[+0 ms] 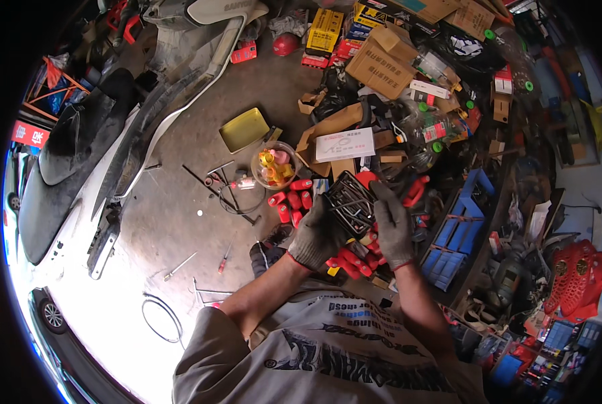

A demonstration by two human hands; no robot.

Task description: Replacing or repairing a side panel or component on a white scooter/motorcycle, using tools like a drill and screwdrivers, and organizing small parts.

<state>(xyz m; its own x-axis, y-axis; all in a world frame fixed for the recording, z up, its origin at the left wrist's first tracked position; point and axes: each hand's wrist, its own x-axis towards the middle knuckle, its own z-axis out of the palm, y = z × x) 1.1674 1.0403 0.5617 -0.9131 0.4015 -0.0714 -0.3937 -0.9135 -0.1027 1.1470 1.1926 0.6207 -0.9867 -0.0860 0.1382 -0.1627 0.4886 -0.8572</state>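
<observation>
Though crowded, a black rectangular tray [355,232] of slender metal pieces [348,202].

Grey concrete floor [159,222], bearing: one shallow yellow rectangular tray [244,131]; one round clear plastic tub [255,167] (yellow and pink pieces inside); one red-handled metal screwdriver [222,266]; one T-shaped metal tool [210,291]; one thin dark cable [144,313], looped; one small red cardboard box [244,52]; one rounded red object [286,44], kind unclear, near the box.

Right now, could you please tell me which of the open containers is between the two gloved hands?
The black rectangular tray of metal pieces, between the left hand and right hand; the yellow rectangular tray and the clear round tub touch neither.
</observation>
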